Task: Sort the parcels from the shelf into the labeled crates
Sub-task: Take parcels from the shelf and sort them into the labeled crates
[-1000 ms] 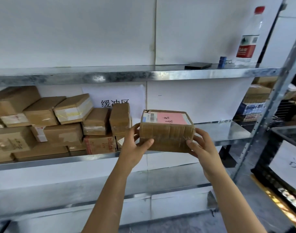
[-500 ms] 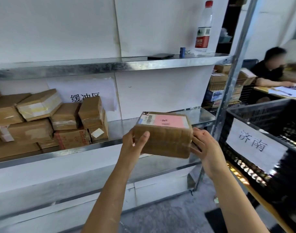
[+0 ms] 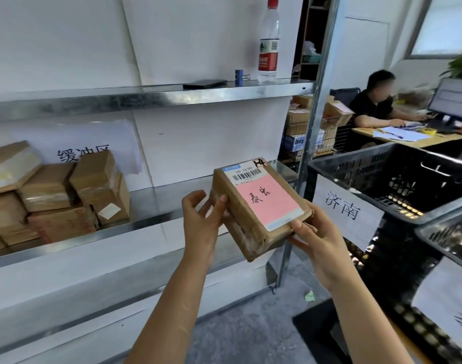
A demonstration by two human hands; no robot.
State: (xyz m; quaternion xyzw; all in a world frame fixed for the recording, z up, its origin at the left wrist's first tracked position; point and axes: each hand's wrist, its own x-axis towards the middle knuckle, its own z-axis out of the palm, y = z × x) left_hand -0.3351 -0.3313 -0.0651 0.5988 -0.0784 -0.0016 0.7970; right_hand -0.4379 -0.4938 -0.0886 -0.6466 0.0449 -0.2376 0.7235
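Head view: parcel (image 3: 258, 206) now tilted label-up.

Water bottle (image 3: 268, 40) with red cap and red label standing upright at 1 o'clock on the top metal ledge. Blue binder clip (image 3: 239, 74) sitting just left of it, flat black phone-like device (image 3: 205, 84) lying further left — all three apart. At 2 o'clock a seated person (image 3: 376, 106) in a dark top is leaning over a wooden desk (image 3: 419, 139), forearms resting among loose papers (image 3: 400, 134). Monitor (image 3: 451, 99) glowing at 3 o'clock, yellow tape roll (image 3: 428, 131) lying near it. Green plant (image 3: 461, 67) showing above the monitor. Small scrap (image 3: 309, 296) lying on the grey floor at 5 o'clock.
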